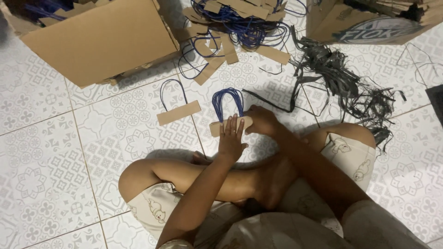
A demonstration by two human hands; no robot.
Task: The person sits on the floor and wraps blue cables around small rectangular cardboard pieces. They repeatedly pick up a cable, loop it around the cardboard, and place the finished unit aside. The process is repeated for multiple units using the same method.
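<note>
I sit cross-legged on a patterned tile floor. My left hand [230,137] lies flat, fingers spread, on a stack of brown cardboard strips with blue cord loops [227,102] just in front of my legs. My right hand [261,121] grips the right end of that same stack. The blue loops stand up away from me. A single cardboard strip with one blue loop [178,112] lies on the floor to the left of the stack.
A large cardboard box [99,39] stands at the far left. A heap of loose strips and blue cords [240,23] lies far centre. A tangle of dark plastic straps [341,83] sprawls to the right, beside another printed carton [369,20].
</note>
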